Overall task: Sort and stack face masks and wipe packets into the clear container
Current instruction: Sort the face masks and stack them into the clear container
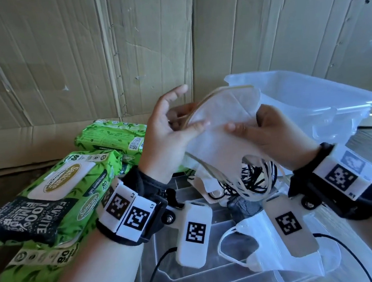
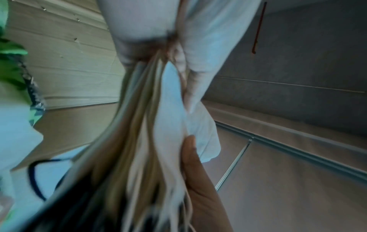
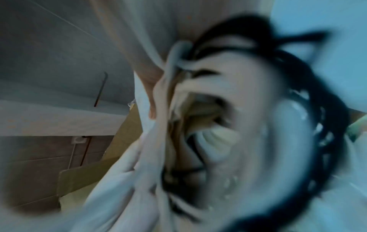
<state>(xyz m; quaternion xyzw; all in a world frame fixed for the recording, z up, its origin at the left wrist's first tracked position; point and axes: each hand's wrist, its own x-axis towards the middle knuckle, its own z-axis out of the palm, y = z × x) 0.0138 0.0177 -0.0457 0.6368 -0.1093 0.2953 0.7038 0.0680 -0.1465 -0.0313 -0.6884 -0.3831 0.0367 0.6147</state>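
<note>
**Inspector:** Position of the work item?

**Assistant:** A bundle of folded white face masks (image 1: 220, 125) is held up at the centre of the head view, above a clear lid (image 1: 194, 267) lying on the desk (image 1: 370, 143). The left hand (image 1: 169, 128) pinches the bundle's left edge, thumb on the front face and the upper fingers spread loosely. The right hand (image 1: 269, 129) grips the right side, thumb across the front. The clear container (image 1: 329, 106) stands open at centre right, just behind the right hand. Another white mask (image 1: 243, 245) lies on the lid at lower centre.

**Inspector:** Handling properties?

**Assistant:** In my judgement light, soft and floppy. The layers could fan apart, as the left wrist view suggests. White and dark ear loops (image 1: 254, 177) hang tangled below the bundle and could snag. Best held flat across the folded panels, not by the loops.

**Inspector:** The wipes?

**Assistant:** Green wipe packets (image 1: 54, 193) sit stacked at the left of the frame, not yet in the container. Likely heavier, pliable, slick film; take them across the body.
</note>
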